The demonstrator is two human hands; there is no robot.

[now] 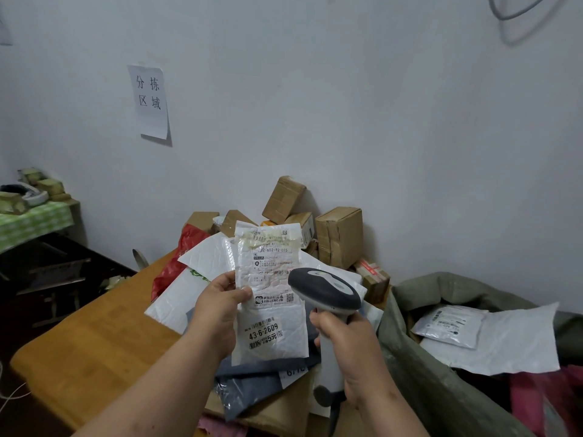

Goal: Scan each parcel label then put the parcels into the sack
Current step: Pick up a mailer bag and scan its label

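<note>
Head view looks down at a wooden counter [94,348] heaped with parcels, with a grey-green sack [419,367] standing open at its right end. Inside the sack lie a flat white mailer [517,348] and, on top of it, a smaller white bubble parcel [449,326] with its label facing up; something red shows lower in the sack's mouth.

Over the counter, the left hand [217,310] holds up a white bubble parcel [271,298], fingers behind it and thumb pressed on its front left edge. It stands nearly upright, its face to the camera: a wrinkled, yellowed label covers the upper half, and a smaller sticker reading 43-6-2609 sits near the bottom. The right hand [347,351] has its fingers wrapped round the handle of a grey and white scanner [325,294], whose head sits just beside the parcel's right edge.

Behind them, brown cardboard boxes [339,236] are stacked against the wall, with white, grey and red bags below.
</note>
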